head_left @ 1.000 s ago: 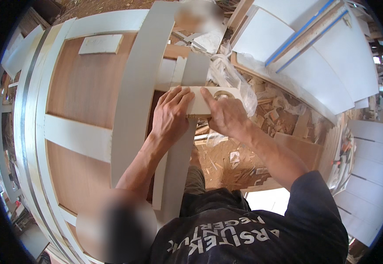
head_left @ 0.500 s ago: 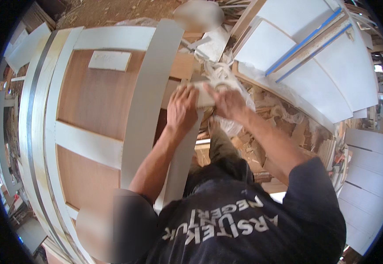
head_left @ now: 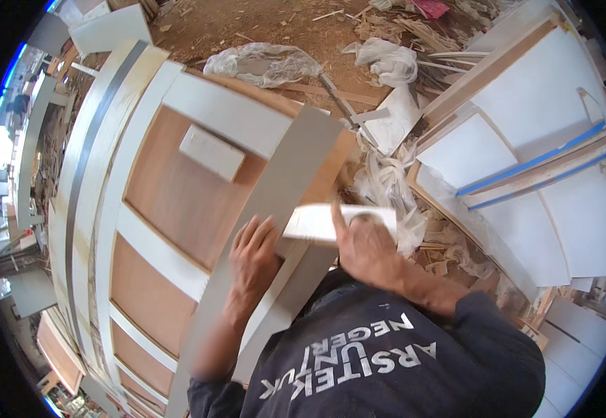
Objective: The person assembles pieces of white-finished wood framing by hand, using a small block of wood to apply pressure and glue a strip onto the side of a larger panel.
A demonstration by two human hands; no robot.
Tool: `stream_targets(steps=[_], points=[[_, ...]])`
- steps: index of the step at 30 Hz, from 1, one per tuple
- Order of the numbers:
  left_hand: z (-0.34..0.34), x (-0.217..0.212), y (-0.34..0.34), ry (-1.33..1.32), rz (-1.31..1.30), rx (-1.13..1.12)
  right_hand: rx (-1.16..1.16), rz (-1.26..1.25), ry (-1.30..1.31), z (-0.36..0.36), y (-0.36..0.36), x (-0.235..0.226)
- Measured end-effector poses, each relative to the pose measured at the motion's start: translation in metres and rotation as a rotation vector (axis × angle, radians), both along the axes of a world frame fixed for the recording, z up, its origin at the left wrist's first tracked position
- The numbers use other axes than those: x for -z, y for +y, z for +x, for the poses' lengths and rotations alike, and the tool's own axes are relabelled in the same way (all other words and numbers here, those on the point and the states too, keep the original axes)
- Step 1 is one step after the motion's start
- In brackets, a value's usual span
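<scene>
My left hand [head_left: 254, 256] is on the right edge of a long, flat grey board [head_left: 264, 188], fingers bent over its face and the thumb side at the edge. To its right, my right hand [head_left: 369, 251] is closed on a pale, block-like tool [head_left: 306, 221] with a rounded opening; its index finger stretches across the tool. The tool's left end meets the board's right edge. Motion blurs the right hand, and its kind is unclear. Under the board lies a white-framed panel [head_left: 160, 240] with brown insets. A small white block [head_left: 212, 152] rests on the upper inset.
White panels [head_left: 518, 230] with blue-edged strips lean at the right. Crumpled clear plastic [head_left: 264, 64] and wood scraps lie on the brown ground [head_left: 247, 24] beyond the panel. A dark-striped board [head_left: 73, 150] runs along the left side.
My view has shifted. My left hand has left the pale tool and moved onto the grey board. The right hand still holds the tool, now beside the board's edge.
</scene>
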State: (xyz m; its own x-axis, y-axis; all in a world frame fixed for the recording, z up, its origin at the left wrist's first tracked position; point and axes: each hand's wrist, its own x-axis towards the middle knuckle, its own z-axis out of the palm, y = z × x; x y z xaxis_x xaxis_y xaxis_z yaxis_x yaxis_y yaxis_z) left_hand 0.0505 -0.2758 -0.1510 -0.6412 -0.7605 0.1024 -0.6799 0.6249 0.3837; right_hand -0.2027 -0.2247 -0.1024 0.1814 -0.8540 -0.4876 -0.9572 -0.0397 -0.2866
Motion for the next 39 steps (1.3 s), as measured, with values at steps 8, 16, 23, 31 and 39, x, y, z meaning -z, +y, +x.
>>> stream_targets(steps=[8, 16, 23, 31, 39], points=[[-0.056, -0.030, -0.012, 0.101, -0.136, -0.356, -0.103, -0.247, -0.155, -0.019, -0.049, 0.010], [-0.117, 0.011, -0.096, -0.094, -0.007, -0.135, -0.134, -0.156, -0.122, -0.042, -0.114, 0.054], [-0.182, 0.013, -0.136, -0.146, -0.064, -0.260, -0.232, -0.175, -0.081, -0.113, -0.181, 0.080], [-0.196, 0.019, -0.033, 0.034, 0.088, -0.621, -1.236, -0.467, -0.237, -0.115, -0.262, 0.068], [-0.060, 0.019, 0.103, 0.177, 0.114, -1.161, -1.724, -0.257, -0.264, 0.130, -0.185, 0.051]])
